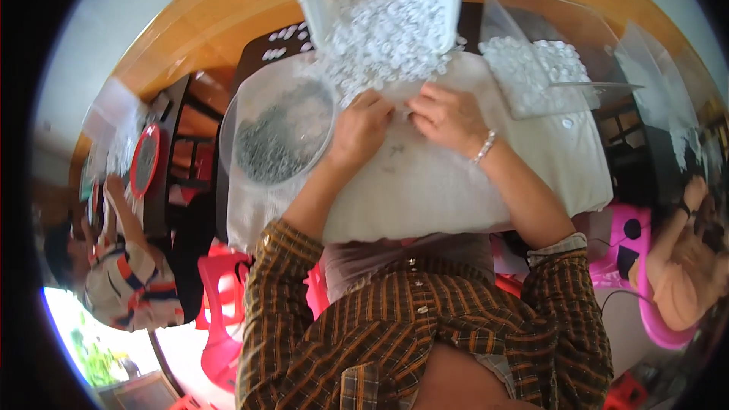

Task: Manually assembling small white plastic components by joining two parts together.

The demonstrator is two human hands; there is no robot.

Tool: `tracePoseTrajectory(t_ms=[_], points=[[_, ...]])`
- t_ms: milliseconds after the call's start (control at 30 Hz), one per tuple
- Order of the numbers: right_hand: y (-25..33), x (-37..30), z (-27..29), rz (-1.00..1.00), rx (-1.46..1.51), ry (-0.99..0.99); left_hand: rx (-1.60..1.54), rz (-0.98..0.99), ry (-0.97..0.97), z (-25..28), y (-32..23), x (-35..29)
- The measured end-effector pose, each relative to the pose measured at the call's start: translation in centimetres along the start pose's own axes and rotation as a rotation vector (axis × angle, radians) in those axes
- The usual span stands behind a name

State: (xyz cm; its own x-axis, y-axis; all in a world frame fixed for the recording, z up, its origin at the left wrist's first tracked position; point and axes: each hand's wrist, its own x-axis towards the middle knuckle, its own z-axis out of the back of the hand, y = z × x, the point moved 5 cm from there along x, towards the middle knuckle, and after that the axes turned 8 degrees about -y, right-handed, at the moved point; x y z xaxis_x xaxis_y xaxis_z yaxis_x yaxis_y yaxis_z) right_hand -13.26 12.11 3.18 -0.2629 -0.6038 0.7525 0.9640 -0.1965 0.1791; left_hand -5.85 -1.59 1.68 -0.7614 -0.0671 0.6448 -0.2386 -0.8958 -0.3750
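Note:
My left hand (pixel 363 127) and my right hand (pixel 449 120) are held close together over a table draped in pale cloth (pixel 456 201). On both, thumb and fingers are pinched. A little white shows at the right fingertips, too small to name, and what the left fingers hold is hidden. Just beyond them, small white oval pieces (pixel 391 30) spill onto the cloth from a tilted white tub (pixel 306 1). Beside my left forearm stands a clear round bowl (pixel 332 125) with many small dark grey parts (pixel 273 148). A few tiny dark bits (pixel 396 149) lie between my forearms.
At the right, a clear open-sided box (pixel 566 76) holds more white pieces, with one loose white piece (pixel 567 123) near it. Several white pieces (pixel 275 53) lie on the dark tabletop behind the bowl. People sit at tables on both sides, one with a red tray (pixel 146 159).

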Motion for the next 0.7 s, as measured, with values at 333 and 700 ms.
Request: tracePoseTrajectory(t_ms=[333,700], points=[[0.4,0.5,0.9,-0.016,0.174,-0.209,-0.809,0.718,-0.031,-0.3,-1.0,-0.3],[0.3,-0.1,0.6,-0.042,0.199,-0.191,-0.905,0.762,-0.069,-0.3,-1.1,0.0]])
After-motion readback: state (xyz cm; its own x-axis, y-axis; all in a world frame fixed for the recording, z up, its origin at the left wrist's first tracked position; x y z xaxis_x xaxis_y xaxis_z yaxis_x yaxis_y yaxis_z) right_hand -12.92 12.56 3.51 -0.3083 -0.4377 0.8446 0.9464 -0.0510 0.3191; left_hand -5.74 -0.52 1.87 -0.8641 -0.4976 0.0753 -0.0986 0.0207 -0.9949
